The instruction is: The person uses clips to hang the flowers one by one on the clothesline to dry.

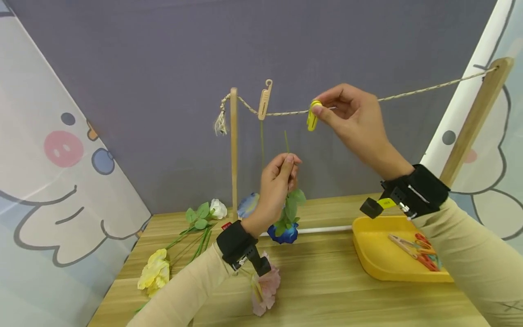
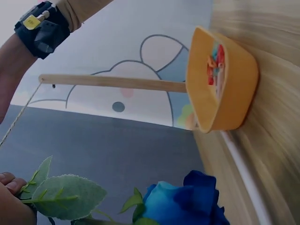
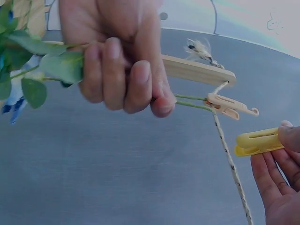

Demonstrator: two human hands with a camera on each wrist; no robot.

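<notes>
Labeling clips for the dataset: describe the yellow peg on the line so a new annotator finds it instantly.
Find the rope strung between the two wooden posts above the table. Near its middle, the right hand pinches a yellow clothespin at the rope. Its one neighbour there, the beige clothespin near the left post, is paler and untouched.

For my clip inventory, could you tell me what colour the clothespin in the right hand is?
Yellow clothespin, clearest in the head view.
</notes>
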